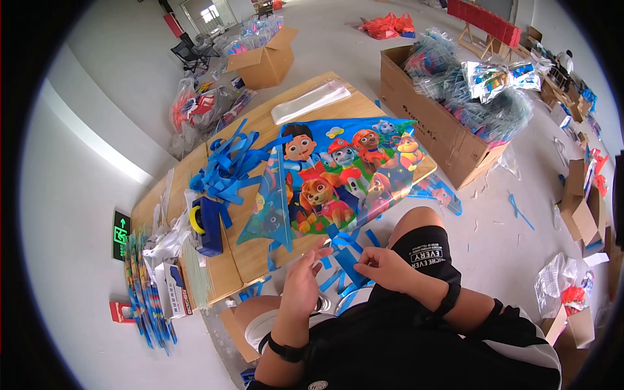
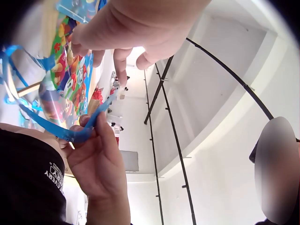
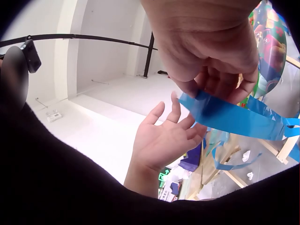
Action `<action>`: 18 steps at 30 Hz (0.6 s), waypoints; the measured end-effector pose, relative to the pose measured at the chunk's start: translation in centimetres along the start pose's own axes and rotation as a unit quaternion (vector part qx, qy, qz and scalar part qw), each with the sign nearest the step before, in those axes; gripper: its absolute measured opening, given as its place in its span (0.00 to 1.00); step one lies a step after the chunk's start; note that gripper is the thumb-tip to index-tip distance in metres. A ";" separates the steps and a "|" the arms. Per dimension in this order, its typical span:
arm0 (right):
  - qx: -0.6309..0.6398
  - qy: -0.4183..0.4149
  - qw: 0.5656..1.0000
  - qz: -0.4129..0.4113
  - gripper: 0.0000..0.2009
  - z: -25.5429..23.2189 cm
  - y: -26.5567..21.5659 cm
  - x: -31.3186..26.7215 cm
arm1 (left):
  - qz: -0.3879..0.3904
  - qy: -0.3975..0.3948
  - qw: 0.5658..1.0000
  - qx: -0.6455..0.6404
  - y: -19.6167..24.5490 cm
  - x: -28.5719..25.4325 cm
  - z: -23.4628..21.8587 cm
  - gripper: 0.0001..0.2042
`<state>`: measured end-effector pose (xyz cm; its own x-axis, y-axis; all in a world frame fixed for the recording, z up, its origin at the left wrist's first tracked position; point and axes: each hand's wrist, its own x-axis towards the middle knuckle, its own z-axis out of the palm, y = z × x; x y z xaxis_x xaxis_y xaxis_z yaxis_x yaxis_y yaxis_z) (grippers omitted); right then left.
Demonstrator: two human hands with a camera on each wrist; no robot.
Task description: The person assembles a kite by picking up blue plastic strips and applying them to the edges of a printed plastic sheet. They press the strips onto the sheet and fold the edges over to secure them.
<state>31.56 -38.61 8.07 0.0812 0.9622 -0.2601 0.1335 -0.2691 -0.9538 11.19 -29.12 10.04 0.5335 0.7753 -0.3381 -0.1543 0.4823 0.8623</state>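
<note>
A blue plastic strip (image 3: 234, 117) hangs between the hands at the table's near edge. My right hand (image 1: 385, 268) pinches it between thumb and fingers near one end, as the right wrist view shows. Facing it, my left hand (image 1: 301, 286) has its fingers loosely extended and the palm bare. In the left wrist view the strip's tip rises close to a left fingertip (image 2: 123, 79). Just beyond the hands, a shiny kite-like sheet (image 1: 354, 175) printed with cartoon characters lies on the wooden table (image 1: 250, 227), its near edge over more blue strips.
On the table lie a pile of blue strips (image 1: 234, 162), a blue tape dispenser (image 1: 209, 227) with yellow tape, and clear plastic sleeves (image 1: 311, 103). A large cardboard box (image 1: 422, 123) of wrapped packages stands at the right. Another box (image 1: 270, 65) stands behind.
</note>
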 end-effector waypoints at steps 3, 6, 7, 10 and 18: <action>0.001 0.012 1.000 -0.002 0.12 0.1 0.8 0.3 | -0.007 -0.013 1.000 -0.008 0.7 -0.6 0.7 0.17; 0.009 0.011 1.000 0.001 0.12 0.1 0.7 0.4 | -0.011 -0.023 1.000 -0.011 0.7 -0.8 0.9 0.18; 0.009 0.011 1.000 0.001 0.12 0.1 0.6 0.3 | -0.017 -0.026 0.999 -0.017 0.7 -0.7 0.9 0.18; 0.004 -0.009 1.000 -0.003 0.08 0.2 0.3 0.3 | -0.022 -0.020 0.999 -0.022 0.2 -0.4 0.7 0.19; 0.009 -0.024 1.000 -0.008 0.08 0.4 0.1 0.1 | -0.007 0.002 1.000 0.007 -0.2 0.2 0.2 0.25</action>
<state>31.23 -38.51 7.92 0.0318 0.9676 -0.2506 0.1172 -0.2526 -0.9604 11.47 -29.16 9.87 0.5326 0.7699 -0.3515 -0.1353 0.4874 0.8626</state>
